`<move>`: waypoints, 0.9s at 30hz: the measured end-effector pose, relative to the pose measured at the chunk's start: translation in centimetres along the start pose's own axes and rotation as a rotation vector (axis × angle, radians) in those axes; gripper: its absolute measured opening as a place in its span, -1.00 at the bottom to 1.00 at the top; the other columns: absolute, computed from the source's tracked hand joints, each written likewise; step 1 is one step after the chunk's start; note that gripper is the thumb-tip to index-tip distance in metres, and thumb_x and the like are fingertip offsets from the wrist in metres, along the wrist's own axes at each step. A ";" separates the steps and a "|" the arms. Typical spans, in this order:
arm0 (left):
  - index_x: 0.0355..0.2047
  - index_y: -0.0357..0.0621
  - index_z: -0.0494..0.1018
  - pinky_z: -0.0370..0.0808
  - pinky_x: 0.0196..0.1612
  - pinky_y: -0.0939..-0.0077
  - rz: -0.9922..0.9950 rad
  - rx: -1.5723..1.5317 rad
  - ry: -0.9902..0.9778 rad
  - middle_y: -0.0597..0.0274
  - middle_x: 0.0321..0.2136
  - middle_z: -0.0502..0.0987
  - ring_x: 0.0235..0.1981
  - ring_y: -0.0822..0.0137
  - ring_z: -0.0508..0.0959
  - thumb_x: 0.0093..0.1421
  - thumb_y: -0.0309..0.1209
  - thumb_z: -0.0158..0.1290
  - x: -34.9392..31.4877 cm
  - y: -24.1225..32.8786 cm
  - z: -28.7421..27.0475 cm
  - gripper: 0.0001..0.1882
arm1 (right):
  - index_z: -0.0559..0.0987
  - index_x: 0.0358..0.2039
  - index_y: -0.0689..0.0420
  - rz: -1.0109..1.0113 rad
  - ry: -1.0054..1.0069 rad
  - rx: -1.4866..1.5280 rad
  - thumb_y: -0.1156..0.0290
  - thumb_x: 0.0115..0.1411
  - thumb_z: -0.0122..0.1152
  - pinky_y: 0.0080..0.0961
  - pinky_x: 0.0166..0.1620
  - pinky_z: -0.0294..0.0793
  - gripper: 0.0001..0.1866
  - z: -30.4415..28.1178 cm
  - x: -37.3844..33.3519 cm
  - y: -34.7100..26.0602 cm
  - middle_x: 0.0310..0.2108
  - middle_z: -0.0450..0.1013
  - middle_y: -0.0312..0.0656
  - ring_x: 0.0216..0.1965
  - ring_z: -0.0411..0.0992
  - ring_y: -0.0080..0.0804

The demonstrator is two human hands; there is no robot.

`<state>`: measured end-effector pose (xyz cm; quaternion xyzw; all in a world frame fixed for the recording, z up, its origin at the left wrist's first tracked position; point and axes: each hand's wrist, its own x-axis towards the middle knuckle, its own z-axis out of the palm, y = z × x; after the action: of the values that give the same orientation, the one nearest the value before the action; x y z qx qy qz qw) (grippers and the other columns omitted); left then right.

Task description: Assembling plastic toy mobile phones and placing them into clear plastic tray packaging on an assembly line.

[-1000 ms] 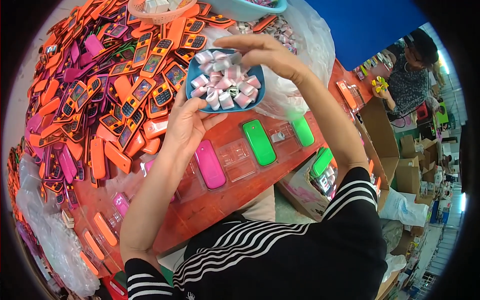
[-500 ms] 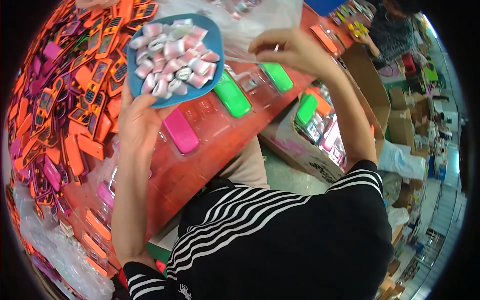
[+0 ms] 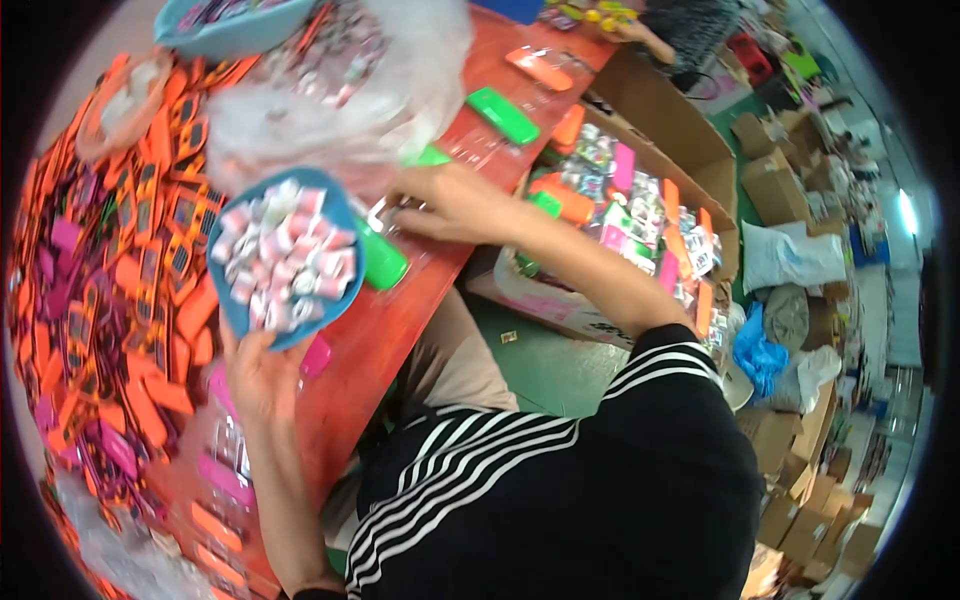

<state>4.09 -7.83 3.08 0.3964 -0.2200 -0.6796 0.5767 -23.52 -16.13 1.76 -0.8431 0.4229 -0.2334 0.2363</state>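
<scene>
My left hand [image 3: 262,378] grips the near side of a blue bowl [image 3: 352,285], holding it above the red table. Small pink-and-white wrapped rolls [image 3: 285,250] are heaped in the bowl. Just right of the bowl, my right hand [image 3: 450,205] hovers with fingers curled together over a green toy phone [image 3: 384,260] in clear plastic packaging. Whatever its fingertips hold is too small and blurred to name. A pink piece [image 3: 317,356] shows beside the left hand, partly hidden by it.
Orange and purple toy phones [image 3: 130,300] are piled along the left. Behind the bowl lies a clear plastic bag [image 3: 300,135], with a light-blue basin [image 3: 235,35] beyond. A cardboard box [image 3: 560,310] full of packaged toys stands right of the table [image 3: 370,370]. Another person's hand [image 3: 640,35] is at the far end.
The view has swung, bringing the basin into sight. My right hand has come down from above the table to the green toy phone beside the bowl. My left hand still holds the bowl.
</scene>
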 end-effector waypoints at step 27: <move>0.21 -0.02 0.00 0.57 -0.15 0.18 -0.327 -0.047 -0.469 0.04 0.04 0.30 -0.06 0.14 0.47 -0.02 -0.64 -0.17 8.1 -9.5 16.3 -0.28 | 0.59 -0.36 0.07 0.165 0.541 -0.449 0.37 0.00 0.14 -0.35 -0.20 0.43 -0.82 -16.1 -1.4 24.4 -0.29 0.48 -0.21 -0.28 0.45 -0.23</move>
<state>-14.74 -15.89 3.18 0.2451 -0.2647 -0.8417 0.4018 -48.49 -31.17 -0.46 -0.7448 0.5774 -0.3294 -0.0571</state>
